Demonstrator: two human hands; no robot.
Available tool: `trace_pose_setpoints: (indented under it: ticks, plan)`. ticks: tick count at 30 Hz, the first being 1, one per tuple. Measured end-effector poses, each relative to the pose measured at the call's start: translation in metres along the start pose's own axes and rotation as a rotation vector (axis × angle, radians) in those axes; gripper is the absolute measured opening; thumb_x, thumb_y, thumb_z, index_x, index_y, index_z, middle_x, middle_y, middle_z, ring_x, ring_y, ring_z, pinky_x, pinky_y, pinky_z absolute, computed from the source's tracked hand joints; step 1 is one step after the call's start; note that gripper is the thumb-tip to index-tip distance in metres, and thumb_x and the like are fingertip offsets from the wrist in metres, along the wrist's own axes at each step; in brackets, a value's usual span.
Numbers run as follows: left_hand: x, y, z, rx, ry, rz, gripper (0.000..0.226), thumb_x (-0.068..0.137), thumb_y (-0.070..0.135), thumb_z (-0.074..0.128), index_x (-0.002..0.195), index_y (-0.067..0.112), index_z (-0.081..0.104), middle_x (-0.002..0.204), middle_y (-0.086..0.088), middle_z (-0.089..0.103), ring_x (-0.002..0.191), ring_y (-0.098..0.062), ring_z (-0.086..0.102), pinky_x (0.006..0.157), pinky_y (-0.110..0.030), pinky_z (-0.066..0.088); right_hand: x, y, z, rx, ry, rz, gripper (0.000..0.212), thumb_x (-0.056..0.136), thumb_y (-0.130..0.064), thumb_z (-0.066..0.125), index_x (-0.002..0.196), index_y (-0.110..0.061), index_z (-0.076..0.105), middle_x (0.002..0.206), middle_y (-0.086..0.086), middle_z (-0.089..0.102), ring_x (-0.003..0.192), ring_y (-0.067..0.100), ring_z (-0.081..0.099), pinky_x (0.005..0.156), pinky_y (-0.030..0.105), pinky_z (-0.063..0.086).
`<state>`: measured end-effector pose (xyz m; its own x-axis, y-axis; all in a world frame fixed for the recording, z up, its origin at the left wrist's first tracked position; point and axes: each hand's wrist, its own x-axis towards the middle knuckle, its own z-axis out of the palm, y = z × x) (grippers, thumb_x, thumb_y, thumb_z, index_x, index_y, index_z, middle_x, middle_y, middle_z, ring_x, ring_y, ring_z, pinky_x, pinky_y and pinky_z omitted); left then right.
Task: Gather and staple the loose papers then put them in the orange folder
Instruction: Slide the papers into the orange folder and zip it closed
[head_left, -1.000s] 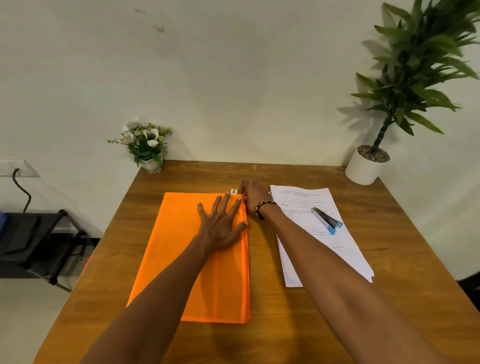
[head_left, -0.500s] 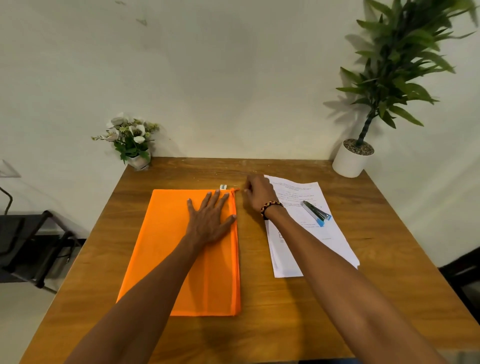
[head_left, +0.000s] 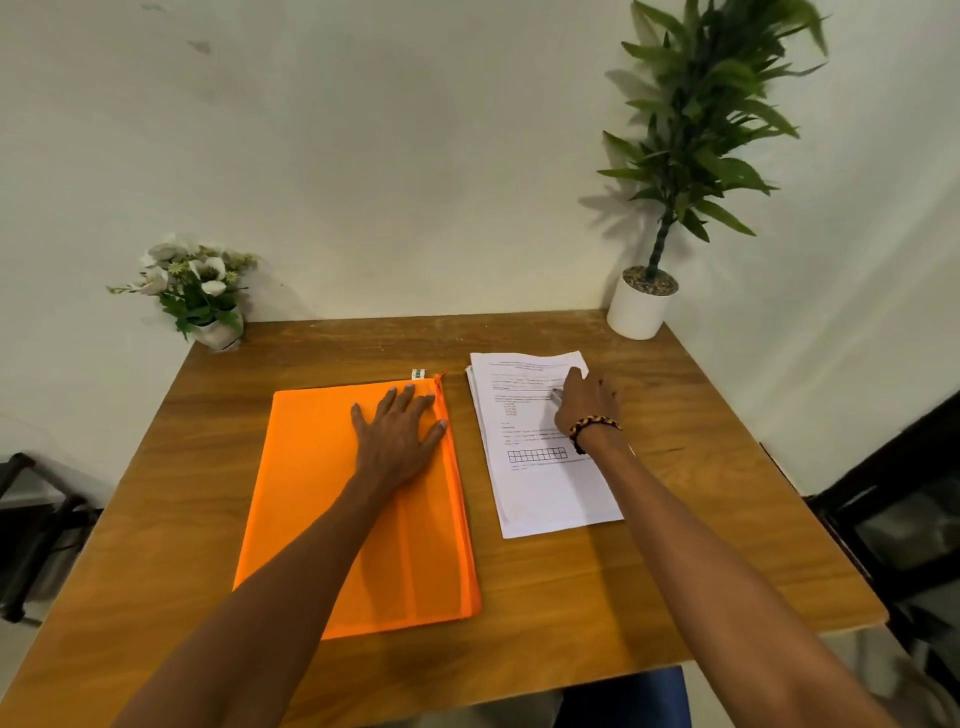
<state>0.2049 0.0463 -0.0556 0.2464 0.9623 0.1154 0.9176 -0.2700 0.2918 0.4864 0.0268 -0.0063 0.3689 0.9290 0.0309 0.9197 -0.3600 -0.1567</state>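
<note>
Stapler (head_left: 557, 396) under your curled right hand (head_left: 587, 402), grip unclear; left hand (head_left: 400, 434) flat on orange folder (head_left: 322, 499). Square papers (head_left: 540, 483) beside folder first.

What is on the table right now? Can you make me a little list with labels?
folder: orange folder lies flat on the wooden table
left hand: pressed flat on the folder, fingers spread
papers: white stack beside the folder, to its right, not touching it
right hand: over the papers' upper part, at the stapler
stapler: only a silvery tip shows by the fingers; grip unclear
left corner: small pot of white flowers
right corner: tall green plant in a white pot
papers in folder: not yet
</note>
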Motion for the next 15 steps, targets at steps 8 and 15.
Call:
trace_pose_setpoints:
  ticks: [8, 15]
  plan:
    - [0.002, 0.026, 0.008, -0.028, -0.004, 0.024, 0.061, 0.099, 0.066, 0.034, 0.151, 0.036, 0.041, 0.165, 0.000, 0.029, 0.154, -0.025, 0.020, 0.117, -0.071, 0.008, -0.002, 0.023, 0.004, 0.093, 0.197, -0.027, 0.018, 0.095, -0.026, 0.060, 0.101, -0.009, 0.057, 0.102, 0.013, 0.064, 0.101, 0.033, 0.057, 0.083, 0.044, 0.043]
    - [0.005, 0.031, 0.010, -0.015, 0.000, 0.035, 0.060, 0.099, 0.065, 0.035, 0.150, 0.035, 0.042, 0.164, -0.002, 0.030, 0.154, -0.026, 0.020, 0.117, -0.070, 0.008, 0.003, 0.071, -0.008, 0.098, 0.148, 0.196, 0.036, 0.084, -0.002, 0.064, 0.118, -0.005, 0.054, 0.115, 0.019, 0.060, 0.111, 0.036, 0.054, 0.081, 0.043, 0.049]
